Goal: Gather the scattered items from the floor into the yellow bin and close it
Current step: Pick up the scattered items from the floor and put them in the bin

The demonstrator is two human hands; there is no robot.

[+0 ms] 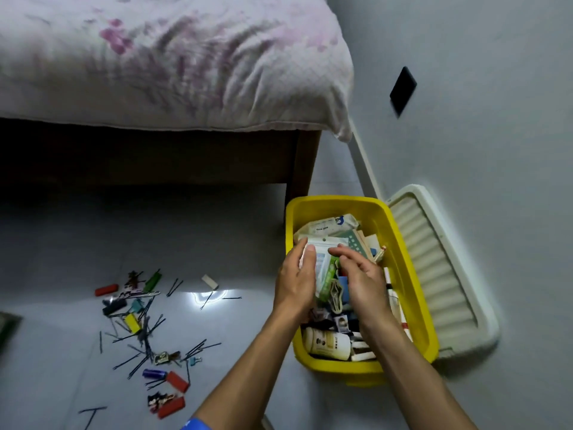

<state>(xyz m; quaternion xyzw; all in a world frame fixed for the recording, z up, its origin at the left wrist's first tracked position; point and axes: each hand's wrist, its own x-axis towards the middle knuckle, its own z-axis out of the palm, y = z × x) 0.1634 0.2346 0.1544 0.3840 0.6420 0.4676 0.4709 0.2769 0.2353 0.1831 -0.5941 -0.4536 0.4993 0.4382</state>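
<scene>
Red lighters (107, 290) three; yellow bin (412, 274) one; hands (294, 283) two.

A bed (155, 66) with dark wooden frame (302, 169) is standing on grey floor (62, 243). Floral quilt (217, 72) is overhanging its edge. Grey wall (480, 88) is carrying a black plate (402, 90). Glare (204, 295) is reflecting off the floor.
</scene>
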